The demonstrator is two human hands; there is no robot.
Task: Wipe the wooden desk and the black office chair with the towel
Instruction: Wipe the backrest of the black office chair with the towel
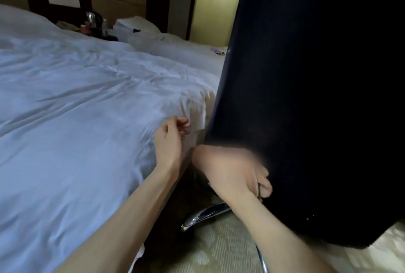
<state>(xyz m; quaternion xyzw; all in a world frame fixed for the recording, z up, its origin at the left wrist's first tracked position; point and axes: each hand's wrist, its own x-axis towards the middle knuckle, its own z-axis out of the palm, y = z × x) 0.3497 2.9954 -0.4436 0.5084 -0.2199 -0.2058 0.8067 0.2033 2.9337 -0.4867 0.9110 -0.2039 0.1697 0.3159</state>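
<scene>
Right hand [236, 176] pressed low on black office chair [306, 97], grip curled shut — towel hidden, contents unclear. Left hand [169, 139] loose, empty, by bed [76, 97]. Could roll away on chrome base [203, 215] — hard push.

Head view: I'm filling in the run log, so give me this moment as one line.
stage: chair | right hand: on black office chair back | towel: not visible | left hand: empty, over bed edge | desk: out of view

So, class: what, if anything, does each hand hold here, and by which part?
The left hand holds nothing; its fingers hang loosely curled over the bed. The right hand presses against the black office chair; blur hides whether it holds a towel.
</scene>
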